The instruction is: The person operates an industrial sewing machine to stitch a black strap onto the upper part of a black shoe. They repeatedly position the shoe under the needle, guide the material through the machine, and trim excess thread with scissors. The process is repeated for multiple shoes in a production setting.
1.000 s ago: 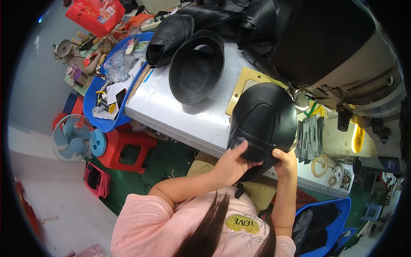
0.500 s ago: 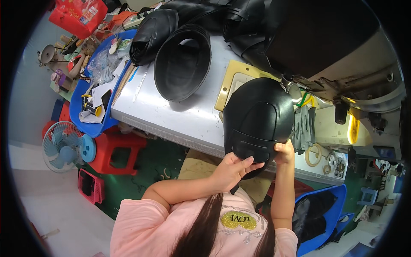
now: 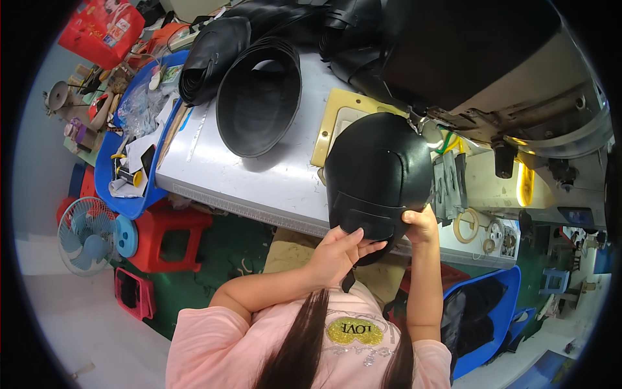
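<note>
A rounded black leather bag piece (image 3: 372, 155), with a curved seam and a strap-like band across its lower part, is held up at the table's near edge. My left hand (image 3: 340, 253) grips its lower edge, thumb on the front and fingers bent at the rim. On the lower right side, my right hand (image 3: 421, 223) pinches it, with the thumb in front and the other fingers mostly hidden behind. Beyond the piece lies a cream machine plate (image 3: 334, 110), partly covered by it. A similar open black leather piece (image 3: 259, 97) stands on the table to the left.
A sewing machine (image 3: 505, 78) looms at the right, close to the held piece. More black leather pieces (image 3: 217, 55) are heaped along the table's (image 3: 194, 155) far side. Blue bins (image 3: 139, 201) stand left and lower right, with a red stool (image 3: 172, 240) and fan (image 3: 91, 236) at left.
The surroundings have shifted slightly left in the view. The leather piece has turned a little, its band now lying more level. Both hands keep their hold.
</note>
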A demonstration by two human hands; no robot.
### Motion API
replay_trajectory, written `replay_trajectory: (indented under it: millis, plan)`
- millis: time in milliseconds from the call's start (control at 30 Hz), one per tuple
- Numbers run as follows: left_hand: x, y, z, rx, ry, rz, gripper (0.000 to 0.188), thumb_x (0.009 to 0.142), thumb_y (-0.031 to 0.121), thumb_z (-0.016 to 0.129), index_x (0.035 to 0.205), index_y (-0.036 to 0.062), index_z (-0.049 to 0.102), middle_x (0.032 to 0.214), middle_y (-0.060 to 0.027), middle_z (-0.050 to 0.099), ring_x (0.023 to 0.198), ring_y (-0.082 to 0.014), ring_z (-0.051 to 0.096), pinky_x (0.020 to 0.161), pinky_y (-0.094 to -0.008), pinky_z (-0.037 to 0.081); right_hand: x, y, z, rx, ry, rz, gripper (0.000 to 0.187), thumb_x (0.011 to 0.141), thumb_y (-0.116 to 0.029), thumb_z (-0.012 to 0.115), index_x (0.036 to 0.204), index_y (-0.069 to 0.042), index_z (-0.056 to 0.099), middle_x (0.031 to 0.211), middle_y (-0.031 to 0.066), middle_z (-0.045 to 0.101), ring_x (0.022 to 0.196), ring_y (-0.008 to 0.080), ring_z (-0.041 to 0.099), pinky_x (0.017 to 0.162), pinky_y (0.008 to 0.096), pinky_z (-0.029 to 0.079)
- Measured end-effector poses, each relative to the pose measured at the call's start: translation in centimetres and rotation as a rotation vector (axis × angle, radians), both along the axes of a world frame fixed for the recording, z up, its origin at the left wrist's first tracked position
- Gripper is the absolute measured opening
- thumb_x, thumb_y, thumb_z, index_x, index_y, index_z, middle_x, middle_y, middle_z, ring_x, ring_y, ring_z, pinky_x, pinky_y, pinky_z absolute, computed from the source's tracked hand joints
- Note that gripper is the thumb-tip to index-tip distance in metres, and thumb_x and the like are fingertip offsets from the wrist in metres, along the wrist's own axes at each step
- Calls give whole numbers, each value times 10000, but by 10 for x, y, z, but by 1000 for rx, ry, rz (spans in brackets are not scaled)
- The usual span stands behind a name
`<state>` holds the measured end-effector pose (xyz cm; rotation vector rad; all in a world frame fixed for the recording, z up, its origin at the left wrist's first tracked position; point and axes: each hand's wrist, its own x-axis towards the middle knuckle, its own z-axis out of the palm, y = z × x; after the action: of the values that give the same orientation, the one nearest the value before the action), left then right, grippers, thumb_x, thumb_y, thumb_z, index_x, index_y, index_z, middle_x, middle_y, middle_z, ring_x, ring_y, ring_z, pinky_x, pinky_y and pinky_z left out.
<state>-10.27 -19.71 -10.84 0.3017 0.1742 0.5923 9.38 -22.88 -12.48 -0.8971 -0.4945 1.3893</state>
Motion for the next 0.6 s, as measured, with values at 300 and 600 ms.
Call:
replay_trajectory:
  millis: [300,600]
  plan:
    - [0,1,6,-51,24,-5,238,886,92,371,1057,-22,490,1111,-130,518,1046,-227,495,932,-386,379,1,1,-1,9,-3,-2,544,557,2,697,1062,14,497,965,84,576,876,191,556,803,303,428]
    - [0,0,3,44,58,-15,280,887,122,360,1106,-24,454,1117,-159,510,1064,-253,482,921,-397,381,2,2,4,7,6,19,532,566,17,677,1065,8,493,948,77,583,853,179,563,790,297,434]
